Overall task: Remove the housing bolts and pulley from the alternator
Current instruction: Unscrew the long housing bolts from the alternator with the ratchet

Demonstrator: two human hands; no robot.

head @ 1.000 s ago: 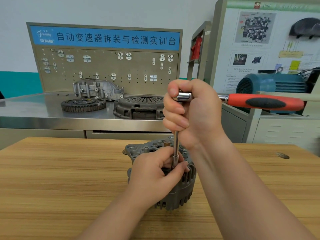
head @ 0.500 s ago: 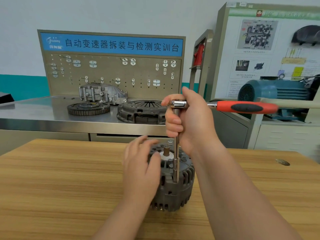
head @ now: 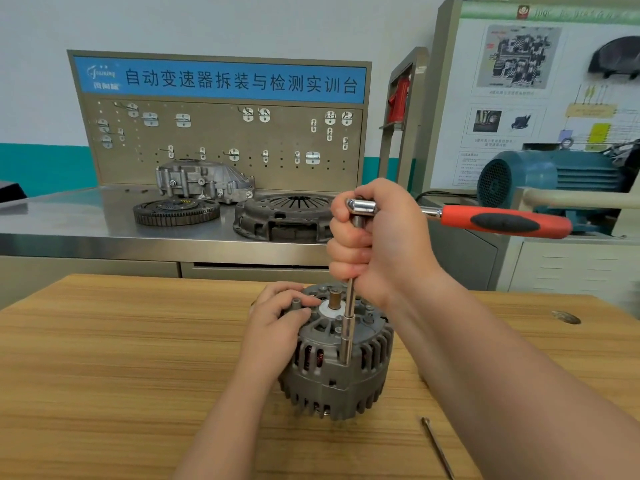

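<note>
**Desk:** What differs from half a second ago?

**Photographer:** HEAD VIEW. The left hand (head: 277, 323) lay on the alternator (head: 332, 382) with its fingers lifted and spread. Now its fingers (head: 284, 294) are curled over the far left rim of the top face, the thumb pressed in from the near side. A second ago that hand pinched the lower end of the extension bar (head: 348, 327), and it is off the bar now. The right hand (head: 377, 244) has kept its fist round the head of the ratchet (head: 502, 221), whose red handle still points right.

**Desk:** Where is the alternator relative to the fingers?

**Photographer:** It stands upright on the wooden counter (head: 104, 358), near centre. The left fingers grip its top just left of the central shaft (head: 334, 299). The right fingers (head: 346, 233) are wrapped tight round the top of the bar, well above the alternator. The bar drops from the fist to the near edge of the top face, where its socket end touches the housing.

**Desk:** What can't be made out?

**Photographer:** The bolt head under the socket is hidden, and so is the alternator's underside. The right fist covers the joint of ratchet and bar. A thin metal rod (head: 438, 445) on the near right of the counter is cut off by the bottom edge. On the far steel counter (head: 69, 220), the clutch cover (head: 277, 216) sits partly behind the right hand.
</note>
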